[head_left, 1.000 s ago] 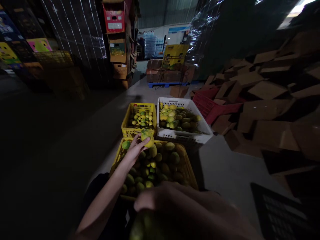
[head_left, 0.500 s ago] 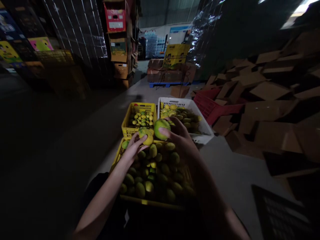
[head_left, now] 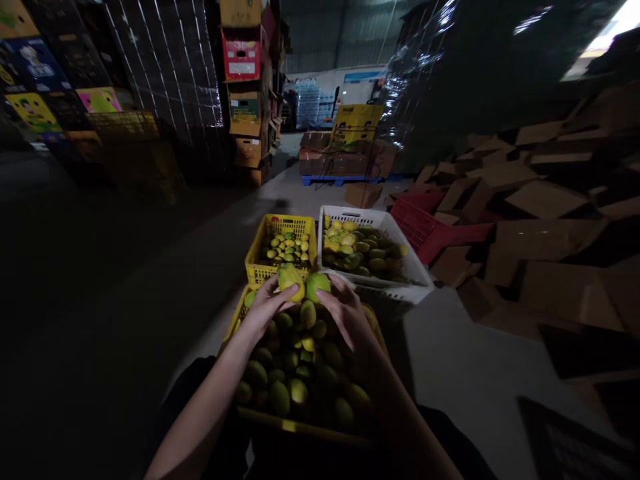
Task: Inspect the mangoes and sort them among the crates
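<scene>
My left hand grips a yellow-green lemon, its thumb lying across the lower side. Close beside it, my right hand has its fingers and thumb around a greener, rounder lemon. The two fruits are held side by side, nearly or just touching. Below them is a large yellow crate full of oval green and yellowish fruits, much of it in shadow. Beyond my hands stand a smaller yellow crate of yellow and green fruits at left and a white crate of similar fruits at right.
A red crate lies among a heap of opened cardboard boxes on the right. Farther back, a blue pallet bears boxes, and a tall stack of cartons rises left of it. Dark floor spreads to the left.
My right hand has come down and slightly left with the green lemon, close beside the one in my left hand. My left hand has shifted slightly down. The view has tilted a little upward.
</scene>
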The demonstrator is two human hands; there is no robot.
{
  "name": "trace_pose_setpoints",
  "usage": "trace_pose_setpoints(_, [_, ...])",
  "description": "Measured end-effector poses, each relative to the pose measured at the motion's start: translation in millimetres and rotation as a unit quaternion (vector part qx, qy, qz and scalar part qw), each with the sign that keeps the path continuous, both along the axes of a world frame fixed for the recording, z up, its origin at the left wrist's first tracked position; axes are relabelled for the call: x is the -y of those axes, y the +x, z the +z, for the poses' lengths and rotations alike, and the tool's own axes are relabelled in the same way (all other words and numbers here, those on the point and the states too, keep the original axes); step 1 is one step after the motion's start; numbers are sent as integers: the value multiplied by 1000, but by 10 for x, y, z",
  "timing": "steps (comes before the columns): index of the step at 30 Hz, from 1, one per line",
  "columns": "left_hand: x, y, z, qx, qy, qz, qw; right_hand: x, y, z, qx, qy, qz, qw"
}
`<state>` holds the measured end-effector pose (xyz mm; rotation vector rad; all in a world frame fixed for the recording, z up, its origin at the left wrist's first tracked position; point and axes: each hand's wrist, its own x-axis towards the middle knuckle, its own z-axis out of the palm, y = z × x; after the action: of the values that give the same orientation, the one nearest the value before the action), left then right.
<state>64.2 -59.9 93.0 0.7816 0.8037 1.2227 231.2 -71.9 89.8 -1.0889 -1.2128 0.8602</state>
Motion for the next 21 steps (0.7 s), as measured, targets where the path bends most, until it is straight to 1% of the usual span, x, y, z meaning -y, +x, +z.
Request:
trace_pose_setpoints(3, [29,2,-9,-16,7,-15,1000,61,67,4,-52,-40,36,997])
trace_pose_setpoints(5, [41,30,-23,2,-2,-32,999,99,81,-12,-73,-51,43,995])
trace_pose_setpoints(7, [44,87,-43,69,-40,-42,996,109,57,-53,-88,-58,52,993])
trace_pose_setpoints(9, [40,158,-68,162,-110,-52,979,79,13,-122,-73,-50,49,995])
trace_pose_setpoints(11, [33,224,-99,239,-180,-56,952,21,-25,-204,-8,-27,19,999])
trace_pose_setpoints(12, [31,252,-119,265,-203,-50,941,-9,-36,-241,37,-9,-3,999])
trace_pose_setpoints(14, [31,293,-166,297,-219,-32,929,-50,-49,-292,126,35,-43,990])
trace_pose_setpoints(15, [33,308,-196,305,-219,-27,927,-54,-56,-305,163,57,-51,984])
trace_pose_setpoints(17, [41,330,-270,305,-210,-19,929,-26,-83,-313,222,93,-41,970])
trace_pose_setpoints(21, [57,342,-448,224,-142,17,964,112,-185,-324,324,110,9,940])
